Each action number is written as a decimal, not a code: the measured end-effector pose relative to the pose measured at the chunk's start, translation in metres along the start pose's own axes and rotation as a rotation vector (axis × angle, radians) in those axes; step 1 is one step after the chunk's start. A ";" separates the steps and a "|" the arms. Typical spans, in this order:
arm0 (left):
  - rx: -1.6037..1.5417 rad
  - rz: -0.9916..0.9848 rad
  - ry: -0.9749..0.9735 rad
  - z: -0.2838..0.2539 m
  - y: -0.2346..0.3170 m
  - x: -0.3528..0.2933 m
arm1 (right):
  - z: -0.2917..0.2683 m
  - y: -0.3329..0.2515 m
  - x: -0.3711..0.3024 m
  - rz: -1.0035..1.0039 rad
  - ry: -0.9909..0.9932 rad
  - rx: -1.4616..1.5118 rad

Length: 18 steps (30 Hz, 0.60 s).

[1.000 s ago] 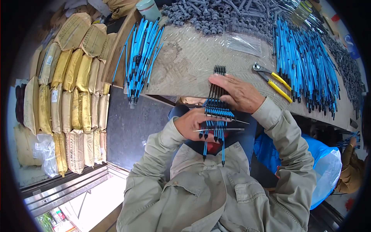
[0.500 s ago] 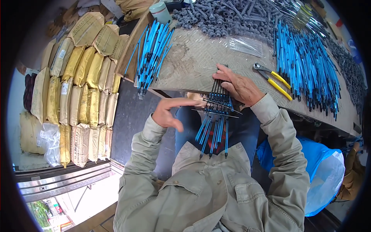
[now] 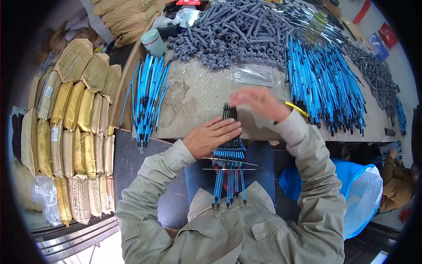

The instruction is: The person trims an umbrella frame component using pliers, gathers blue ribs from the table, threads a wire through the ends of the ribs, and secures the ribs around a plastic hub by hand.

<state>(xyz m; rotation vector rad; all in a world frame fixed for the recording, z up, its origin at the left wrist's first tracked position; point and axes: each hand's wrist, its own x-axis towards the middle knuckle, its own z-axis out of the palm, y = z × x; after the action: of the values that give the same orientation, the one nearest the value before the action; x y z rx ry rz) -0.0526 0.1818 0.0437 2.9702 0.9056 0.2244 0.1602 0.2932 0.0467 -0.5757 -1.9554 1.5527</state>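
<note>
Fingers [image 3: 227, 127] of the left hand [image 3: 209, 138] lie flat, nearly together, over a row of blue-black rods [image 3: 229, 152] at the worktop [image 3: 181, 110] edge. This row seems already aligned; many similar rods [image 3: 325, 83] lie loose, piled. Right hand [image 3: 260, 101] is blurred, its grip I cannot tell; the row's middle is hidden.

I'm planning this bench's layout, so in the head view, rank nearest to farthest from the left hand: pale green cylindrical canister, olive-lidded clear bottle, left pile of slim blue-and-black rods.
From the left hand:
1. Pile of rods: left edge of the table.
2. Canister: also left, behind the rods.
3. Bottle: far side, right.
</note>
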 end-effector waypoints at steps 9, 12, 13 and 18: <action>-0.106 -0.043 0.092 0.001 0.003 -0.002 | -0.090 0.007 0.044 0.037 0.183 -1.391; -0.108 -0.048 0.091 0.001 0.004 -0.003 | -0.090 0.003 0.043 0.049 0.206 -1.347; -0.103 -0.057 0.098 0.000 0.005 -0.002 | -0.089 0.002 0.043 0.054 0.209 -1.351; -0.122 -0.056 0.092 -0.004 0.002 0.001 | -0.084 -0.002 0.038 -0.006 0.313 -1.356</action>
<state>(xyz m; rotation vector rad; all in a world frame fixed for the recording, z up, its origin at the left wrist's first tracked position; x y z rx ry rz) -0.0509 0.1803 0.0478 2.8386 0.9469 0.4023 0.1879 0.3781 0.0683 -1.1935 -2.4809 -0.1202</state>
